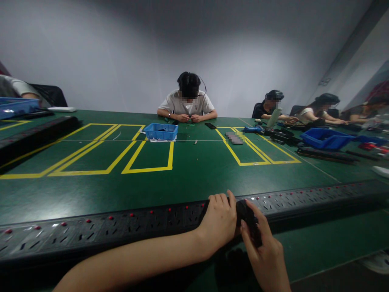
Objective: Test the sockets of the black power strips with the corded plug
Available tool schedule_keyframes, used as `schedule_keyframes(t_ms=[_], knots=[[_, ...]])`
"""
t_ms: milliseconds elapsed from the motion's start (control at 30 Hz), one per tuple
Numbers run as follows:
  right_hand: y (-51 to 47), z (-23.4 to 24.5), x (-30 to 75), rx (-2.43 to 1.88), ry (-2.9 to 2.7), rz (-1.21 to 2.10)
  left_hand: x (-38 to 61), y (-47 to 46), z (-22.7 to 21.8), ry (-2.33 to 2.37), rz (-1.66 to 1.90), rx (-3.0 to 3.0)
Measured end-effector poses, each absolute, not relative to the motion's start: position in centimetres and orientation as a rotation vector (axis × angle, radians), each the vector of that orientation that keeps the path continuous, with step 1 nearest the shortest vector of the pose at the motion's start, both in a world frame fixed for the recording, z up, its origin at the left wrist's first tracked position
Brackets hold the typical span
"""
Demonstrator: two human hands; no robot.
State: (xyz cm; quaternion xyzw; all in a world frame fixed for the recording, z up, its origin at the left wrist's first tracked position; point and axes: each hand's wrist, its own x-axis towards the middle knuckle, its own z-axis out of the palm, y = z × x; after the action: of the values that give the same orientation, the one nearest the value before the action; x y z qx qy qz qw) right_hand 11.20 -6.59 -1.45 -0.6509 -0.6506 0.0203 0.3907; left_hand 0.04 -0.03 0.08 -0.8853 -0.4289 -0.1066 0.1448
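Observation:
My left hand (pixel 219 219) is closed, its back toward me and its fingers curled over a black object (pixel 251 219). From the right, my right hand (pixel 267 247) grips the same object between thumb and fingers. The object is dark and rounded; my hands cover much of it, so its kind cannot be made out. Right behind both hands a long black power strip (pixel 139 225) runs across the green table (pixel 194 178), with a row of slotted sockets and small red dots. Whether my left fingers also touch the strip is hidden.
Yellow tape rectangles (pixel 147 169) mark the table. A light blue basket (pixel 161 132) and a phone-like slab (pixel 234 138) lie farther back. At the right are a blue bin (pixel 327 138) and dark parts (pixel 282 136). A person (pixel 187 101) sits opposite; others sit at both sides.

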Motion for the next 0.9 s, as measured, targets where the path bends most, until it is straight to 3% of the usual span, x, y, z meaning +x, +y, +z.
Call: schedule_keyframes(t_ms=[900], knots=[[-6.25, -0.9, 11.08, -1.714, -1.619, 0.156, -0.05, 0.01, 0.49, -1.267, -0.31, -2.622]])
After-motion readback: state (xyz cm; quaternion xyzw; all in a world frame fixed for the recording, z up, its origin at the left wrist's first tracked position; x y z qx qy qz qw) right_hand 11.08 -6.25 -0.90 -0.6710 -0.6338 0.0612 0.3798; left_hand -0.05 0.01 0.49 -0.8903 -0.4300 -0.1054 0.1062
